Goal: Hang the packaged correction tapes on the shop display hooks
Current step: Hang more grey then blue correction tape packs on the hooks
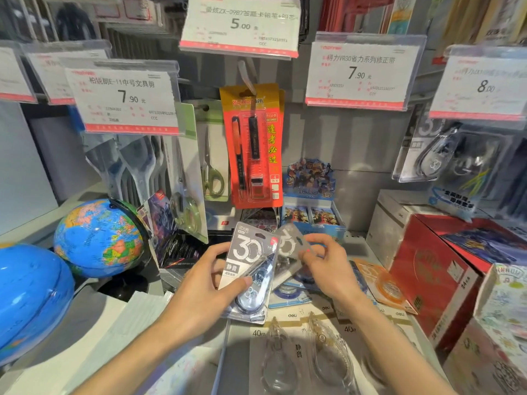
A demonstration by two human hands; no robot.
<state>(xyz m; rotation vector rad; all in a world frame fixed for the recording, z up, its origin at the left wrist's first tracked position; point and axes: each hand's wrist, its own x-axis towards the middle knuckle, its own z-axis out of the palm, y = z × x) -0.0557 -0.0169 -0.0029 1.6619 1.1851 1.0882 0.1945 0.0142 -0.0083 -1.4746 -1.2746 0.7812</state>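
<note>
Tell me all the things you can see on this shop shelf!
correction tape packs in hand: two, grey and white, centre, one in each hand
hanging correction tape packs: several, clear and grey, upper right hooks
flat tape packs: at least two, clear, lying bottom centre
pencil set: red and orange, hanging centre
scissors: green handles, hanging left of the pencil set
globes: two, blue, left
price tags: several, white with red edge, across the top
card box: blue, behind the hands
red box: one, right
left hand: holding one pack
right hand: holding the other pack
</note>
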